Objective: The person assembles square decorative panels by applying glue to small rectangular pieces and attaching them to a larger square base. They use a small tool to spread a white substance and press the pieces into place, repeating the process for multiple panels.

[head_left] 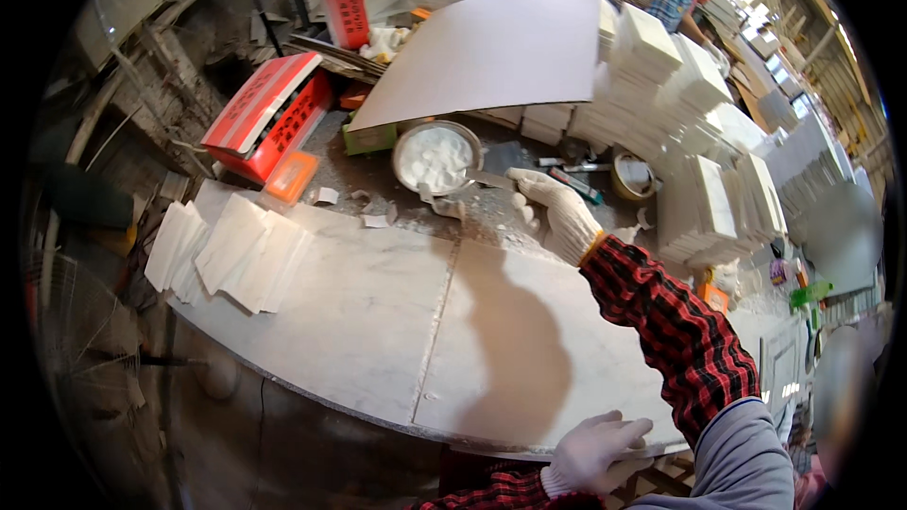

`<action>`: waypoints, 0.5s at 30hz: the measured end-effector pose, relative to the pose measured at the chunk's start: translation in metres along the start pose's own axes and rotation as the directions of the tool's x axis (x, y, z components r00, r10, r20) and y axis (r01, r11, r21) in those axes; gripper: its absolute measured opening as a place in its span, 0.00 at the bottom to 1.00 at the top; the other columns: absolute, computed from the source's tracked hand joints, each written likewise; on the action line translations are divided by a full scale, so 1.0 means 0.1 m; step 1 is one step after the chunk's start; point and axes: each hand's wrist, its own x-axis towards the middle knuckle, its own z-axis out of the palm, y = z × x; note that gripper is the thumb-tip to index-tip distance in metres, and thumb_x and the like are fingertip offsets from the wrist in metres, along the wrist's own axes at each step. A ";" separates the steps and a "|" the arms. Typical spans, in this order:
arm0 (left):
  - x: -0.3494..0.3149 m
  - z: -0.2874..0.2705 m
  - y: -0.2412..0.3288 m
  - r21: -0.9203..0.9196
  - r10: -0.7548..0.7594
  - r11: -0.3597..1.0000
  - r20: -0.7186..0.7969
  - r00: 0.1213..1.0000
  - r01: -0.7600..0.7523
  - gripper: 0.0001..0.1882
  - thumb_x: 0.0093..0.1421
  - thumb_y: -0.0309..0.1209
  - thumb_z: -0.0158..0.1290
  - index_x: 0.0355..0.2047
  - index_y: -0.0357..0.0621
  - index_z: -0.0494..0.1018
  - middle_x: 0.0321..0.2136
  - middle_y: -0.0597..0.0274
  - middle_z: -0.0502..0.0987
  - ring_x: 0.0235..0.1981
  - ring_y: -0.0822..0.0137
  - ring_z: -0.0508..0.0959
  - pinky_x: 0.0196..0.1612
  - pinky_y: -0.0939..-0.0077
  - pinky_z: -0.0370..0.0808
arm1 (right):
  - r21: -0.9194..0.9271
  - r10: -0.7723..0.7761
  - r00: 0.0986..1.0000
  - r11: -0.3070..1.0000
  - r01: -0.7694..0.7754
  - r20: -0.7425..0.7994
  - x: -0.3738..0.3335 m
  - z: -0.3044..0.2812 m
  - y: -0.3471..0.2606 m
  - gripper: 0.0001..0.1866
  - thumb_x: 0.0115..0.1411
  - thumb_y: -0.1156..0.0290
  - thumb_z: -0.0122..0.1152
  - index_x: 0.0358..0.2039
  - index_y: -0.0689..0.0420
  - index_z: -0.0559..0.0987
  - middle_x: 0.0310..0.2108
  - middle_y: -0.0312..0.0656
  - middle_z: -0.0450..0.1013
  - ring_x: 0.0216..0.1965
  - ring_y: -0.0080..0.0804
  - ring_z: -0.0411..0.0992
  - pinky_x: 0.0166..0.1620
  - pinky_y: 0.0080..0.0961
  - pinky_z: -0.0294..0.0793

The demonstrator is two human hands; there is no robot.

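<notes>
Surface (359,146): I see a dusty grey worktop that carries everything, crowded along its far side and with little bare room there.
Marble slabs (378,312): I count two pale veined slabs lying flat, butted edge to edge at a seam; together their long axis runs from my left to my right, and the near edge curves and overhangs the surface toward me.
Open room: most of both slab tops is bare; only the left end is covered.
Grey board (491,47): one large flat sheet beyond the bowl, tilted up over the far clutter.
Tile stacks (699,151): many piles of white tiles to the right and far right, too many for me to count.
Loose white pieces (227,246): a fanned heap of thin pieces on the left end of the slabs; I cannot count them.
Red boxes (269,113): two, one lying near the left end, one standing further back.
Bowl (436,157): one round metal bowl of white paste, just beyond the slabs.
Right hand (557,210): gloved, at the far edge of the right slab, near the bowl; grip loosely open, holding nothing I can make out.
Left hand (597,451): gloved, fingers spread flat, resting on the near edge of the right slab.
</notes>
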 end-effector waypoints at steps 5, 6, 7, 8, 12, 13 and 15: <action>-0.07 0.20 -0.15 -0.056 0.129 0.988 -0.180 0.975 -0.141 0.18 0.47 0.26 0.67 0.38 0.40 0.74 0.24 0.59 0.76 0.23 0.56 0.74 0.26 0.65 0.70 | -0.094 0.005 0.995 0.995 -0.014 -0.099 -1.15 -0.16 -0.38 0.11 0.69 0.71 0.48 0.48 0.59 0.74 0.22 0.34 0.71 0.17 0.18 0.64 0.20 0.13 0.62; 0.00 0.13 -0.04 -0.045 0.129 0.989 -0.166 0.978 -0.138 0.17 0.47 0.23 0.67 0.37 0.41 0.75 0.24 0.59 0.75 0.23 0.57 0.74 0.27 0.66 0.70 | -0.124 0.005 0.995 0.992 -0.018 -0.104 -1.39 -0.29 -0.41 0.11 0.69 0.71 0.48 0.49 0.59 0.74 0.22 0.34 0.71 0.17 0.17 0.63 0.20 0.13 0.61; 0.00 0.12 -0.02 -0.076 0.069 0.994 -0.119 0.991 -0.079 0.18 0.46 0.23 0.68 0.38 0.41 0.75 0.25 0.59 0.76 0.24 0.58 0.75 0.28 0.67 0.71 | -0.183 0.000 0.991 0.983 -0.025 -0.134 -1.66 -0.40 -0.44 0.12 0.70 0.71 0.47 0.49 0.60 0.74 0.22 0.34 0.70 0.17 0.17 0.62 0.20 0.13 0.60; -0.01 0.14 0.00 -0.096 0.017 0.995 -0.072 0.997 -0.024 0.19 0.45 0.22 0.68 0.39 0.40 0.75 0.26 0.59 0.77 0.25 0.59 0.76 0.29 0.67 0.72 | -0.180 -0.020 0.995 0.984 0.001 -0.102 -1.92 -0.55 -0.44 0.13 0.68 0.70 0.50 0.50 0.61 0.74 0.24 0.36 0.73 0.19 0.17 0.69 0.20 0.12 0.63; -0.14 0.24 -0.11 -0.076 0.021 0.997 -0.128 0.992 -0.031 0.29 0.47 0.18 0.68 0.49 0.36 0.70 0.37 0.52 0.81 0.35 0.66 0.82 0.37 0.74 0.80 | -0.285 -0.026 0.966 0.957 -0.051 -0.259 -2.86 -0.68 -0.49 0.15 0.66 0.67 0.52 0.48 0.62 0.76 0.22 0.35 0.72 0.15 0.16 0.65 0.20 0.12 0.62; -0.22 0.28 -0.18 -0.100 -0.030 0.995 -0.126 0.992 0.017 0.30 0.47 0.17 0.67 0.51 0.36 0.68 0.37 0.52 0.81 0.37 0.66 0.82 0.39 0.73 0.81 | -0.285 0.008 0.951 0.953 -0.101 -0.308 -3.05 -0.68 -0.49 0.15 0.66 0.67 0.52 0.48 0.62 0.76 0.22 0.35 0.72 0.15 0.16 0.64 0.20 0.12 0.62; -0.26 0.32 -0.21 -0.120 -0.084 0.990 -0.130 0.988 0.069 0.32 0.48 0.15 0.66 0.53 0.36 0.66 0.38 0.52 0.80 0.39 0.66 0.82 0.41 0.72 0.82 | -0.292 0.027 0.924 0.945 -0.148 -0.381 -3.36 -0.70 -0.45 0.16 0.64 0.67 0.52 0.47 0.62 0.77 0.21 0.35 0.72 0.15 0.15 0.64 0.20 0.13 0.62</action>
